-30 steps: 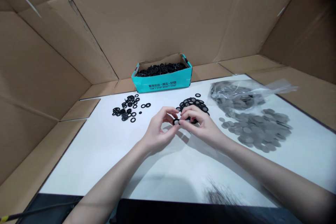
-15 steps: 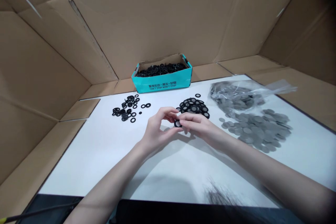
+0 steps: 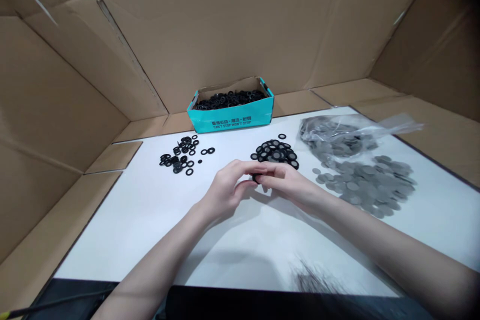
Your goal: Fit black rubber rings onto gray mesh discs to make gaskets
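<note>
A small black ring (image 3: pixel 255 178) sits between my two hands above the white table, mostly covered by fingers. Pinched at its edge, it meets the thumb and fingers of my left hand (image 3: pixel 229 185). The thumb and index finger of my right hand (image 3: pixel 285 179) press on it from the other side. Just beyond the fingertips lies a heap of black rings with grey centres (image 3: pixel 276 152). To the left is a loose group of plain black rings (image 3: pixel 180 156). Thin grey discs (image 3: pixel 369 184) are spread in a pile to the right.
A turquoise box (image 3: pixel 232 119) full of black rings stands at the back edge. Behind the disc pile lies a clear plastic bag (image 3: pixel 337 135) holding more grey discs. Cardboard walls (image 3: pixel 225 25) surround the white table (image 3: pixel 142 230).
My left fingers have come down and closed in toward the right hand. The ring, with a pale centre visible before, is now more covered and turned.
</note>
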The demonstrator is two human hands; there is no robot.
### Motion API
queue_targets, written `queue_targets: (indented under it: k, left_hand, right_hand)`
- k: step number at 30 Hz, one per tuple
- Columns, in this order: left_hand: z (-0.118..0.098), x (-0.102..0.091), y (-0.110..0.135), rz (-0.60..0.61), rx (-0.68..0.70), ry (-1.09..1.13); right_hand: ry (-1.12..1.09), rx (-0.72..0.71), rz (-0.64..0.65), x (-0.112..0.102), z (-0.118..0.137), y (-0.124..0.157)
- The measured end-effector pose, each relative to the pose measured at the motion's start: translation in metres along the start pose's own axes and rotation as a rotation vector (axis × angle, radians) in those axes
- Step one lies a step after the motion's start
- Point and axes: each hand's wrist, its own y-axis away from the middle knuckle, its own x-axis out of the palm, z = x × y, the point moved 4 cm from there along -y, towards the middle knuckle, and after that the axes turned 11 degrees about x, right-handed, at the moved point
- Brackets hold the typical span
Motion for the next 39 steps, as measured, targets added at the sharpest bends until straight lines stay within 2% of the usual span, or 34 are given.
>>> queue_targets:
  k: [3, 5, 9, 11, 15, 19, 22, 24, 27, 31, 35, 39]
  left_hand:
    - [0.000, 0.000, 0.000, 0.048, -0.021, 0.019]
    - [0.000, -0.003, -0.001, 0.036, -0.043, 0.033]
    - [0.006, -0.014, -0.001, -0.098, -0.086, -0.055]
    - [0.013, -0.021, -0.001, -0.187, -0.134, -0.117]
    - [0.026, -0.036, 0.001, -0.306, -0.279, -0.196]
    - [0.037, -0.053, 0.003, -0.358, -0.352, -0.272]
    - [0.050, -0.069, 0.008, -0.381, -0.379, -0.389]
    - [0.062, -0.080, 0.014, -0.350, -0.436, -0.493]
    - [0.082, -0.091, 0.025, -0.157, -0.584, -0.745]
    - [0.097, -0.104, 0.038, -0.105, -0.705, -0.866]
    - [0.103, -0.111, 0.047, -0.046, -0.843, -0.950]
    - [0.105, -0.113, 0.052, 0.030, -0.935, -0.978]
  right_hand:
    - [0.041, -0.003, -0.038, -0.002, -0.002, -0.002]
    - [0.120, -0.071, -0.120, -0.006, 0.000, -0.003]
    - [0.435, -0.432, -0.469, -0.025, 0.018, 0.002]
    - [0.551, -0.520, -0.616, -0.036, 0.023, 0.004]
    - [0.616, -0.499, -0.759, -0.059, 0.023, 0.000]
    - [0.638, -0.382, -0.766, -0.073, 0.011, -0.010]
    - [0.751, -0.408, -0.795, -0.077, 0.006, -0.015]
    - [0.782, -0.477, -0.839, -0.079, 0.007, -0.014]
    - [0.742, -0.589, -0.902, -0.079, 0.013, -0.008]
    - [0.695, -0.717, -0.937, -0.075, 0.024, 0.001]
    - [0.689, -0.724, -0.967, -0.078, 0.031, 0.009]
    - [0.732, -0.691, -1.025, -0.089, 0.040, 0.025]
